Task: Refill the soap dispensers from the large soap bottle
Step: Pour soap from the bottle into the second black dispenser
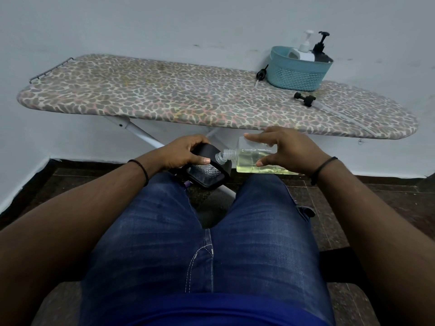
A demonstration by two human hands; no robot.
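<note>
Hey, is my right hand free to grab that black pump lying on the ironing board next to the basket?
Probably not yet. The right hand grips the tilted clear bottle, pouring toward the black dispenser. Nothing blocks the black pump on the ironing board.

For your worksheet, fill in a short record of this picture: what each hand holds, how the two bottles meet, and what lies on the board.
left hand: left hand grips a black bottle
right hand: right hand holds a clear bottle of yellowish liquid, tipped sideways
meeting: clear bottle's open neck at the black bottle
on ironing board: teal basket with two pump bottles; two loose black pumps
</note>
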